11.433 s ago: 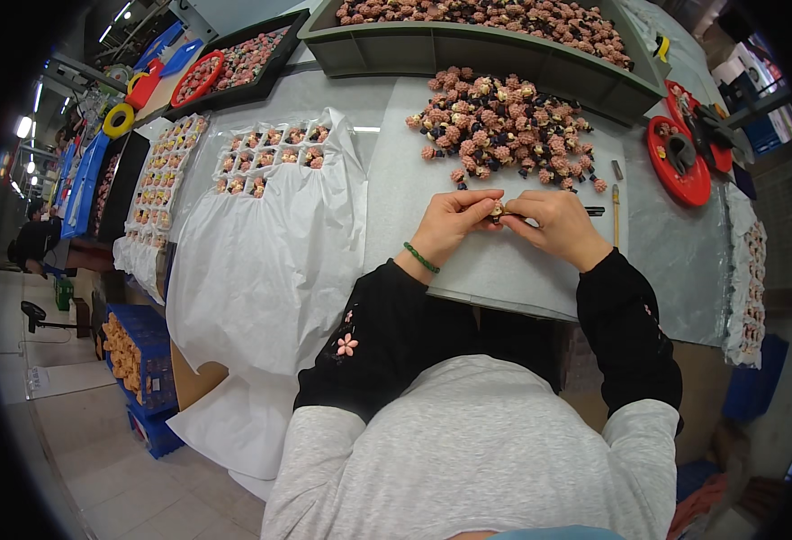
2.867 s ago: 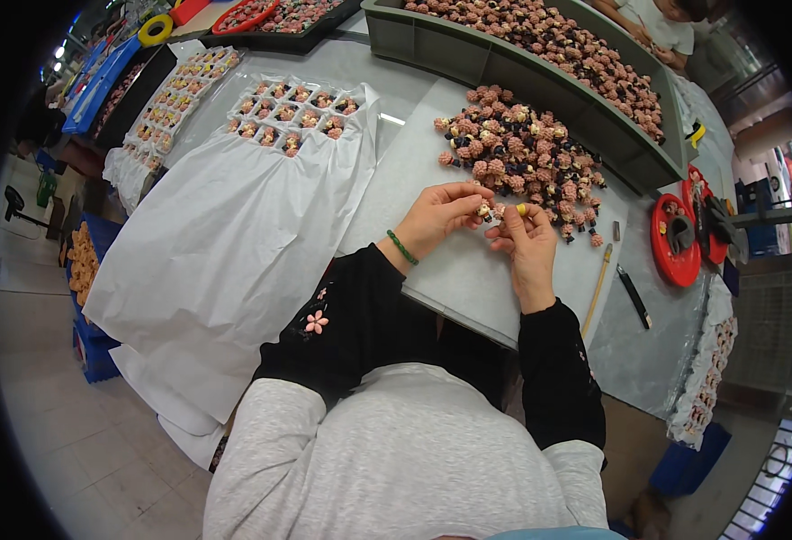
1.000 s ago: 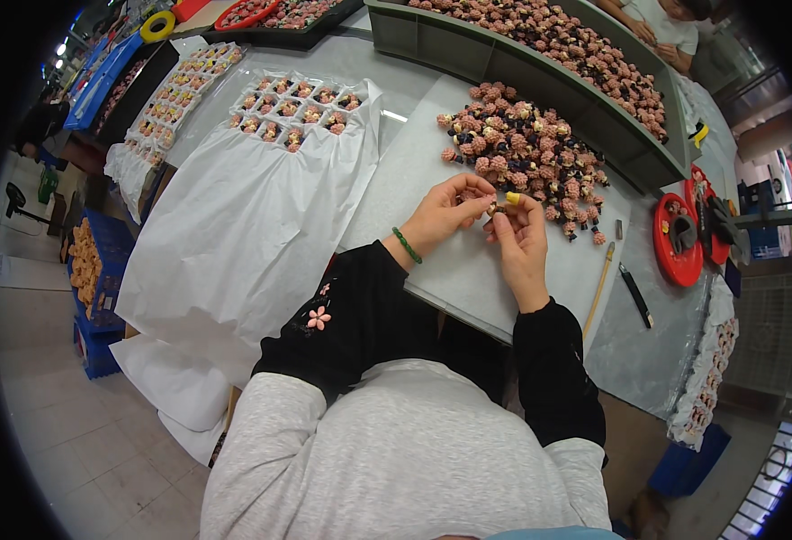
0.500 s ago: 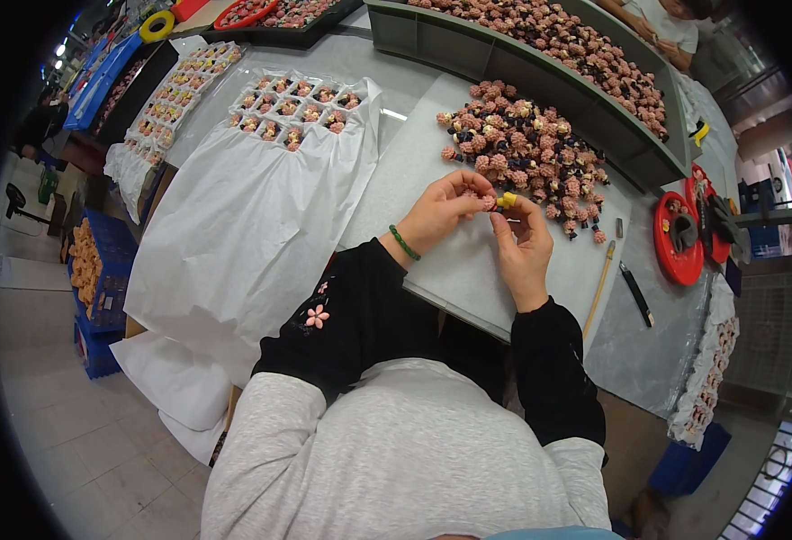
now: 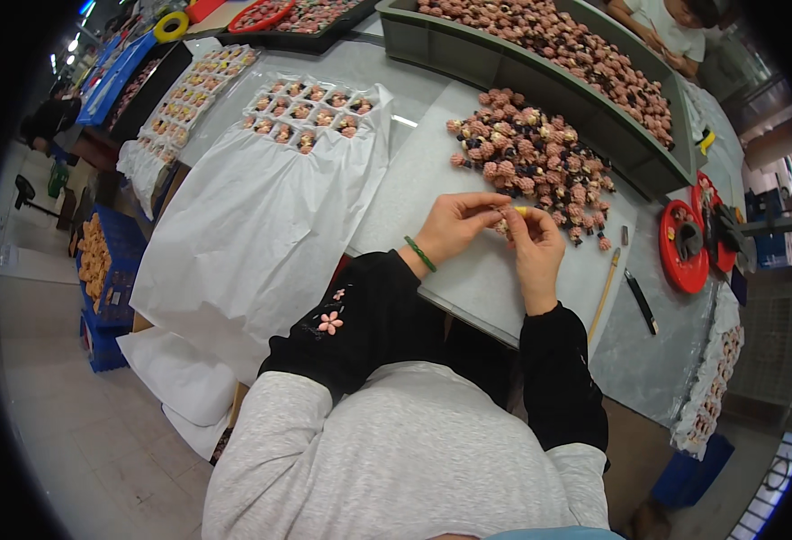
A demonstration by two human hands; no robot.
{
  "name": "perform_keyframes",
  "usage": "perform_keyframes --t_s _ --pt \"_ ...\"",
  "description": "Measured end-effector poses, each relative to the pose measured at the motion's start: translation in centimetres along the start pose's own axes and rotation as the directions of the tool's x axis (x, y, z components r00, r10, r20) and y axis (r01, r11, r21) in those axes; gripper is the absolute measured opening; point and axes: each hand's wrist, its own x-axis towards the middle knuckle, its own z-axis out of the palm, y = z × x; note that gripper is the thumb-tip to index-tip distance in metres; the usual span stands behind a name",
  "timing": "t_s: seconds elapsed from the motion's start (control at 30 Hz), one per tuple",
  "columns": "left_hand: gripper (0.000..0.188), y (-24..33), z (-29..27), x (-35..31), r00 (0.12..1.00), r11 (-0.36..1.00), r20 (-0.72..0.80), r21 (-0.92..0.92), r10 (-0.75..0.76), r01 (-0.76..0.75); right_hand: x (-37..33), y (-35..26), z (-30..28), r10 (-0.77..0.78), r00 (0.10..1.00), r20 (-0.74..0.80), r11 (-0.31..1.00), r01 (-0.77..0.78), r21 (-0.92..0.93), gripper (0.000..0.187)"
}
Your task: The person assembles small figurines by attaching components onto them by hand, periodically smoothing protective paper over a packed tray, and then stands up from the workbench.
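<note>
My left hand [image 5: 454,227], with a green bracelet at the wrist, is closed in a pinch over the white board [image 5: 468,270]. Its fingertips grip a small pink knobbly figurine [image 5: 502,224], mostly hidden by fingers. From the other side my right hand [image 5: 538,256] pinches the same figurine. Something yellow [image 5: 520,211] shows at the right fingertips; whether it is a finger cover or a part I cannot tell. Just beyond both hands lies a heap of pink and dark figurines [image 5: 540,153] with some cream-coloured bits.
A grey-green bin [image 5: 522,76] full of similar pieces stands behind the heap. A compartment tray of figurines [image 5: 306,112] sits left on white sheeting [image 5: 261,225]. To the right lie a thin brush [image 5: 605,292], a black pen-like tool [image 5: 641,301] and a red dish [image 5: 675,261]. Another person [image 5: 670,31] is at the far right.
Both hands have drawn closer around the figurine, and the right fingers have turned inward over it. The yellow bit is now less visible. The whole view has shifted slightly.
</note>
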Motion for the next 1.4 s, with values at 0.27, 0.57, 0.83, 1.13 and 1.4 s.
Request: perform_keyframes --t_s 0.27,0.57,0.83,1.13,1.4 --pt "0.038 3.6 1.9 -0.1 0.984 0.911 0.028 0.375 0.176 -0.173 -0.5 -0.6 -0.8 0.005 1.0 -0.011 1.0 -0.005 0.015 0.024" --pt "0.03 17.9 -6.3 2.4 0.893 0.405 -0.036 0.899 0.449 -0.168 -0.5 -0.9 -1.0 0.075 0.997 0.003 0.997 -0.075 -0.001 0.03" --pt "0.018 10.4 -16.3 -1.9 0.977 0.151 -0.175 0.976 0.123 0.156 -0.6 -0.7 -0.8 0.077 0.995 0.065 0.997 -0.077 -0.008 0.03" --pt "0.024 6.2 -16.0 -1.2 0.869 -0.169 0.088 0.986 0.487 -0.006 -0.5 -0.6 -0.7 0.069 0.996 0.051 0.998 -0.069 -0.001 0.03" --pt "0.068 5.2 -15.2 -2.3 0.976 -0.287 -0.126 0.942 0.177 0.173 -0.5 -0.8 -0.8 0.042 0.996 0.084 0.999 -0.04 -0.014 0.032"
